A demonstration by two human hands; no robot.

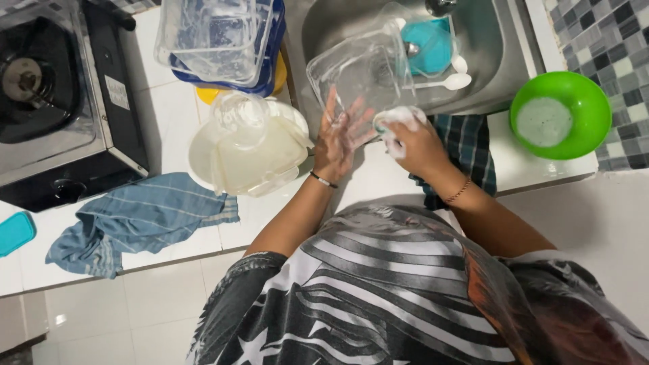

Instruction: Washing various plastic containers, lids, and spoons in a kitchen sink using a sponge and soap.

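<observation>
left hand [340, 138] at centre frame, fingers [331, 107] spread wide & flat against the clear plastic container [358, 71], which tilts over the sink [324, 27] edge, upper centre. right hand [418, 145] just right of it, fingers curled tight round a soapy white sponge [395, 120] pressed at the container's lower rim. in the sink behind: teal lid [429, 44] & white spoon [449, 82]. green bowl [561, 115] w/ pale soapy stuff sits on the counter [169, 122], upper right. checked cloth [470, 145] under the right forearm. left of centre: white plastic lids & containers piled up [247, 152], clear tubs stacked on a blue one [220, 40] above. blue towel [138, 220] lower left, stove [57, 101] upper left.
</observation>
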